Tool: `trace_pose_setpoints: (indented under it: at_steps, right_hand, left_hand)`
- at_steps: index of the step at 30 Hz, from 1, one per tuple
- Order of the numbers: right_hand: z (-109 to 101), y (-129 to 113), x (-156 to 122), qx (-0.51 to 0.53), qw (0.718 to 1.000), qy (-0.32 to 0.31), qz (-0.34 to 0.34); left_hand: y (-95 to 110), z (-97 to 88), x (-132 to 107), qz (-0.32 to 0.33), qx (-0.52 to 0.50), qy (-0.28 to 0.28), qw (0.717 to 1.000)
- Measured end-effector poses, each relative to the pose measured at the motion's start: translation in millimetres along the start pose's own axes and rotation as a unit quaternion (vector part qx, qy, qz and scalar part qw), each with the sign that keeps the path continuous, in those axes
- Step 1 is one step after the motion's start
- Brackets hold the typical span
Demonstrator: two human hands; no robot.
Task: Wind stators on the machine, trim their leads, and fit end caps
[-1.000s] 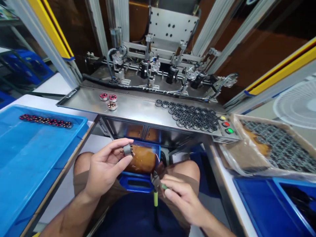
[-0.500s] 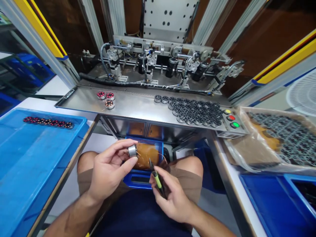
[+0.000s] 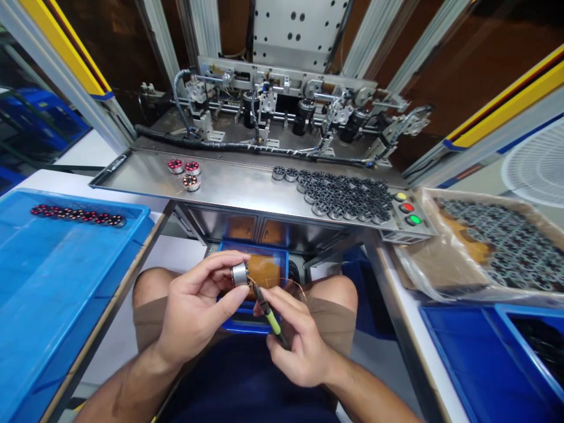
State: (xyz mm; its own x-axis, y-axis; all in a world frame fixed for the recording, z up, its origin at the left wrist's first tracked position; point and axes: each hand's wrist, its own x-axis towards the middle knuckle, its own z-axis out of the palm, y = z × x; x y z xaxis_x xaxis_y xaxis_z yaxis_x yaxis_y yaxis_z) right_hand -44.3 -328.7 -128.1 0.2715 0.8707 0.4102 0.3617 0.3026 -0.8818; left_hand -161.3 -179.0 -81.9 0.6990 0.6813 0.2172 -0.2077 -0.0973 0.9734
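Observation:
My left hand pinches a small round wound motor stator between thumb and fingers, above my lap. My right hand grips green-handled cutters, with the tip touching the stator's right side. Thin copper wire trails off to the right of the stator. Below both hands sits a small blue bin holding a tangle of copper wire scrap.
A steel shelf carries three wound stators at left and several bare cores at right, beside yellow, red and green buttons. A blue tray with a row of wound stators lies left. A bagged box of cores lies right.
My right hand has risen from my lap and brought the cutters up to the stator. My left hand has stayed in place, holding the stator.

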Motion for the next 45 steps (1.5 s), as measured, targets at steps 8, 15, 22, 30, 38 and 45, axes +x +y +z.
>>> trace_pose_setpoints:
  at_steps: [8,15,22,30,38,45]
  right_hand:
    - [1,6,-9,-0.035,0.999,0.021,0.015]
    - [-1,0,-7,-0.074,0.997,0.028,0.013]
    - [3,-2,-2,-0.064,0.997,0.026,-0.02]
    - [3,-2,2,-0.063,0.996,0.035,-0.042]
    - [2,2,-2,-0.099,0.991,0.058,-0.071]
    - [3,4,-5,-0.08,0.994,0.053,-0.047]
  left_hand:
    - [-4,-0.2,-3,-0.02,-0.026,-0.015,0.999]
    - [-7,-4.0,-3,0.032,-0.05,-0.003,0.998]
    - [-3,-1.5,-7,0.077,-0.018,0.017,0.997]
    - [1,-1.9,-11,0.099,0.036,0.004,0.994]
    - [0,-2.4,-11,0.114,0.06,-0.025,0.991]
    - [-4,-4.2,-12,0.117,0.044,-0.028,0.992]
